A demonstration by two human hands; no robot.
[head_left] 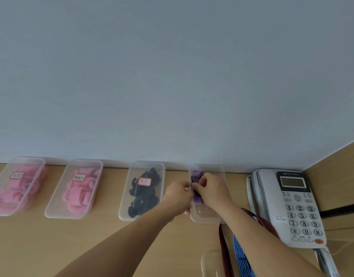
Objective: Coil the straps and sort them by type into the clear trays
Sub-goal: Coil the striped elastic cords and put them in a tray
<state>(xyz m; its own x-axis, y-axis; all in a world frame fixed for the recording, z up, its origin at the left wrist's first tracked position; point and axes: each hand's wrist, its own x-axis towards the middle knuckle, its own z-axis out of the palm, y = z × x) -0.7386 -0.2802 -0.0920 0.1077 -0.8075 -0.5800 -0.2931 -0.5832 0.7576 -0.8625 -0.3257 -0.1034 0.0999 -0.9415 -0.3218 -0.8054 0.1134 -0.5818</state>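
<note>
Four clear trays stand in a row along the wall. The two on the left (4, 196) (58, 204) hold pink coiled straps. The third tray (124, 204) holds black straps. Over the fourth tray (208, 216), my right hand (210, 189) pinches a purple striped coiled strap (197, 176) that sits inside it. My left hand (178, 194) grips the tray's left rim beside the strap. A loose red striped strap (224, 248) and a blue striped strap (241, 256) lie on the desk near my right forearm.
A grey desk telephone (292, 206) stands right of the fourth tray, against a wooden side panel (336, 176). Another clear container (210, 262) sits at the bottom edge. The wooden desk (52, 246) runs along a pale wall.
</note>
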